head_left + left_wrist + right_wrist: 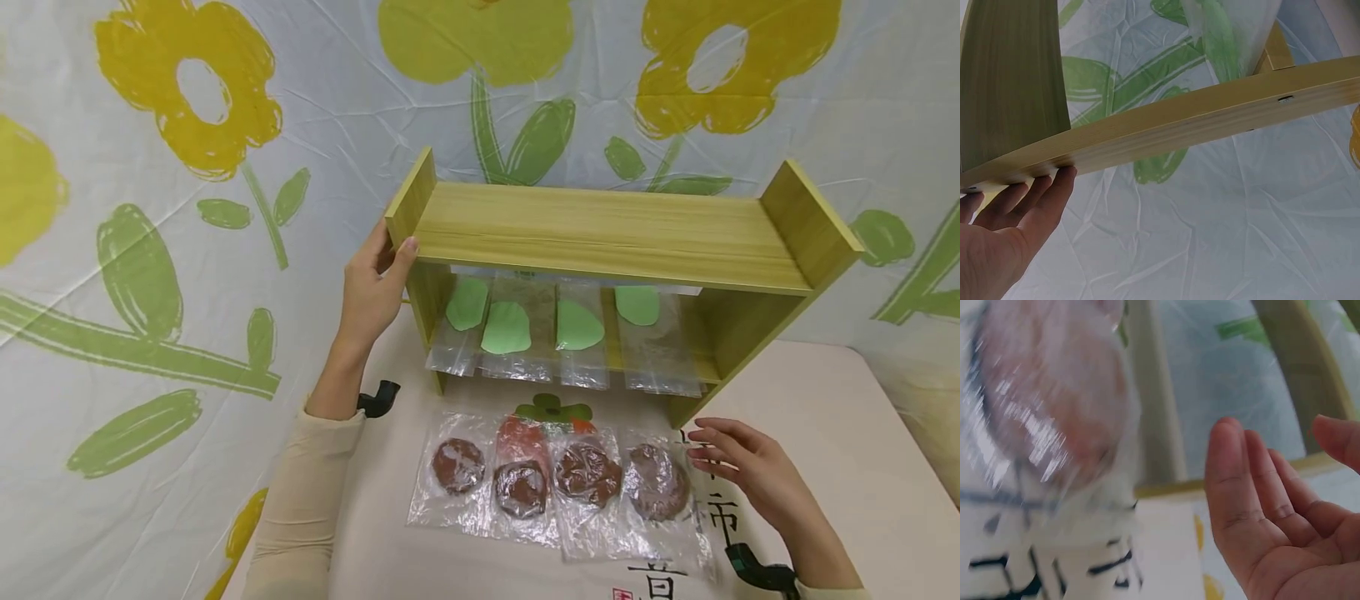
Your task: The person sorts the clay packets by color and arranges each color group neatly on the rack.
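A wooden shelf (600, 229) stands on the table, its left side panel held by my left hand (372, 292), thumb in front and fingers behind. In the left wrist view the fingers of that hand (1019, 231) lie against the panel's edge (1166, 119). On the lower board are several clear bags with green pieces (506, 327). In front of the shelf several clear bags with round brown pieces (588, 472) lie in a row. My right hand (757, 475) hovers beside the rightmost brown piece (657, 482), fingers apart and holding nothing; the right wrist view shows that hand (1291, 531) near a bag (1054, 394).
The pale table (840, 400) has black characters and a red and green print on it. Behind the shelf hangs a white cloth (330, 100) with yellow flowers and green leaves. The shelf's right side panel (810, 225) rises near my right hand.
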Demonstrator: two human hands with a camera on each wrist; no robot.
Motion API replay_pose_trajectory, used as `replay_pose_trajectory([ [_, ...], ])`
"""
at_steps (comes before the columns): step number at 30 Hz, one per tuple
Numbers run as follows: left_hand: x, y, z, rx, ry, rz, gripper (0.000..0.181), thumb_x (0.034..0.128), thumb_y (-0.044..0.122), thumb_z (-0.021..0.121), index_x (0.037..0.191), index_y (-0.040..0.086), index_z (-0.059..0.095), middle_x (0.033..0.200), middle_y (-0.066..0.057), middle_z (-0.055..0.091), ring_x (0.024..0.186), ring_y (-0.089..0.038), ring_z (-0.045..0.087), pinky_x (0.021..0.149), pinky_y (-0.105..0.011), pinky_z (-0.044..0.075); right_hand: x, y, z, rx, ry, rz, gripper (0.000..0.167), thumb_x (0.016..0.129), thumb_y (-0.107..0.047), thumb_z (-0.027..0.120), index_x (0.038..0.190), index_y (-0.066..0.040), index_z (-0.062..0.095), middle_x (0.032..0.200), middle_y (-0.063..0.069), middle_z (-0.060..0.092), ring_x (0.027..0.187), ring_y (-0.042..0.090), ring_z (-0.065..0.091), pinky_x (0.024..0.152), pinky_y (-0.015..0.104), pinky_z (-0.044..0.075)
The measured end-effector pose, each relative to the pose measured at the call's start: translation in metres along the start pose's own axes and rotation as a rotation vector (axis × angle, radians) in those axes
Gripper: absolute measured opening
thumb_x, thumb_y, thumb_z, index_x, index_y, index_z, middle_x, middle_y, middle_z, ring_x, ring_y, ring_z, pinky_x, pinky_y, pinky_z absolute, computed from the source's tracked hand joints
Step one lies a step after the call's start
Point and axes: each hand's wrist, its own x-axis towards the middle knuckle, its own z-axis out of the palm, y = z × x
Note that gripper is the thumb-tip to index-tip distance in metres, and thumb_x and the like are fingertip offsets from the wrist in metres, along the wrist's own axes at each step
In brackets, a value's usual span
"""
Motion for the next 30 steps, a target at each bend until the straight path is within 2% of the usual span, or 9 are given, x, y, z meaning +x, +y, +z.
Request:
replay_pose_trajectory([
  [4, 0.000, 0.001, 0.001, -0.005, -0.001, -0.008, 0.050, 0.1029, 0.026, 0.060, 0.151, 0.030, 0.046, 0.136, 0.001, 0.060, 0.116, -0.018, 0.061, 0.093, -0.039, 0.053, -0.003, 0.011, -0.009, -0.070, 0.028, 0.096, 0.031, 0.107, -0.018, 0.050, 0.128, 0.004, 0.057, 0.111, 0.003, 0.068, 0.098, 0.024, 0.070, 0.079, 0.032, 0.058],
  [7, -0.001, 0.002, 0.001, -0.006, -0.002, -0.013, 0.050, 0.1027, 0.027, 0.060, 0.151, 0.029, 0.046, 0.136, 0.001, 0.061, 0.116, -0.017, 0.061, 0.093, -0.039, 0.053, -0.007, 0.020, -0.015, -0.102, 0.044, 0.172, 0.041, 0.107, -0.020, 0.051, 0.130, 0.014, 0.050, 0.111, 0.007, 0.068, 0.096, 0.025, 0.071, 0.079, 0.034, 0.058],
  [12, -0.001, 0.002, 0.000, 0.005, -0.001, -0.014, 0.050, 0.1027, 0.028, 0.060, 0.151, 0.030, 0.046, 0.136, 0.001, 0.060, 0.116, -0.017, 0.061, 0.093, -0.039, 0.052, -0.013, 0.033, -0.023, -0.093, 0.033, 0.306, 0.052, 0.107, -0.022, 0.051, 0.135, 0.021, 0.040, 0.112, 0.009, 0.067, 0.095, 0.025, 0.071, 0.080, 0.037, 0.058],
  [16, -0.002, 0.001, 0.000, 0.009, -0.001, -0.008, 0.050, 0.1030, 0.029, 0.059, 0.151, 0.030, 0.045, 0.137, 0.002, 0.060, 0.116, -0.016, 0.061, 0.094, -0.039, 0.052, -0.016, 0.040, -0.027, -0.061, 0.003, 0.372, 0.056, 0.108, -0.023, 0.050, 0.137, 0.022, 0.035, 0.113, 0.010, 0.066, 0.096, 0.027, 0.071, 0.081, 0.041, 0.058],
  [19, -0.002, 0.000, 0.000, 0.010, 0.000, -0.004, 0.050, 0.1031, 0.027, 0.059, 0.151, 0.029, 0.046, 0.137, 0.002, 0.060, 0.116, -0.016, 0.061, 0.094, -0.039, 0.052, -0.017, 0.044, -0.027, -0.043, -0.007, 0.385, 0.058, 0.108, -0.023, 0.049, 0.138, 0.024, 0.031, 0.113, 0.011, 0.066, 0.094, 0.029, 0.071, 0.081, 0.043, 0.058],
  [25, -0.002, 0.001, 0.000, 0.014, 0.000, -0.010, 0.051, 0.1029, 0.023, 0.060, 0.152, 0.027, 0.045, 0.137, 0.000, 0.060, 0.116, -0.018, 0.061, 0.094, -0.040, 0.052, -0.014, 0.046, -0.020, -0.054, 0.038, 0.390, 0.060, 0.108, -0.025, 0.050, 0.137, 0.024, 0.034, 0.114, 0.018, 0.067, 0.091, 0.028, 0.072, 0.079, 0.041, 0.058],
  [30, -0.002, 0.002, 0.000, 0.015, 0.003, -0.017, 0.050, 0.1028, 0.026, 0.060, 0.151, 0.030, 0.046, 0.136, 0.002, 0.061, 0.115, -0.017, 0.062, 0.092, -0.040, 0.053, -0.012, 0.045, -0.016, -0.086, 0.021, 0.382, 0.056, 0.108, -0.023, 0.049, 0.134, 0.025, 0.038, 0.108, 0.015, 0.067, 0.088, 0.023, 0.070, 0.078, 0.040, 0.058],
])
